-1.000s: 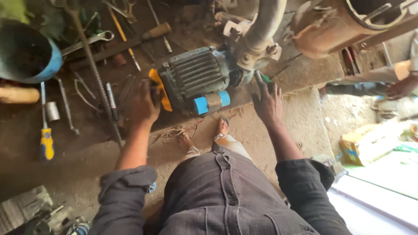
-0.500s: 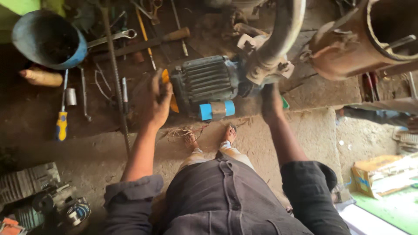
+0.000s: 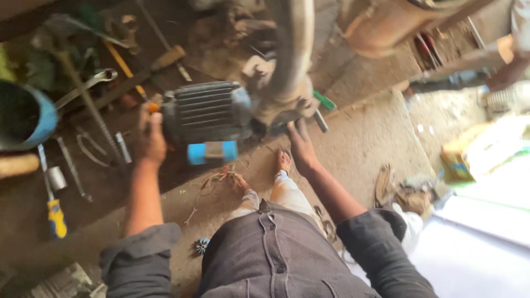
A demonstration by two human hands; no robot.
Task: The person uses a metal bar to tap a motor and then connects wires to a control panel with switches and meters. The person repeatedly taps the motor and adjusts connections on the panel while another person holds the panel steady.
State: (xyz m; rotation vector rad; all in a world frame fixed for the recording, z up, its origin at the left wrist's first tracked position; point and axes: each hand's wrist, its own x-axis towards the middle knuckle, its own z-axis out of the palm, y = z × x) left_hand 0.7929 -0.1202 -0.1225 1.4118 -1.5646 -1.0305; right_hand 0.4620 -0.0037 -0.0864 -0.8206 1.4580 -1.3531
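A grey finned electric motor (image 3: 207,112) with a blue box (image 3: 212,152) on its side lies on the dirty workshop floor. My left hand (image 3: 149,138) grips its orange-edged rear end. My right hand (image 3: 301,144) presses on the pump housing (image 3: 279,105) at its front, under a thick metal pipe (image 3: 292,44) that rises toward the camera. My knees and a sandalled foot (image 3: 284,161) are just below the motor.
Tools lie at the left: a blue bucket (image 3: 25,116), a spanner (image 3: 91,83), a hammer (image 3: 157,63), a yellow-handled screwdriver (image 3: 55,215), a long rod (image 3: 91,110). A rusty drum (image 3: 397,22) sits at the top right. Another person's hand (image 3: 505,72) shows at the far right.
The view has swung and tilted; the motor now sits lower in frame. Both hands stay on the motor's two ends, the right one lower against the pump.
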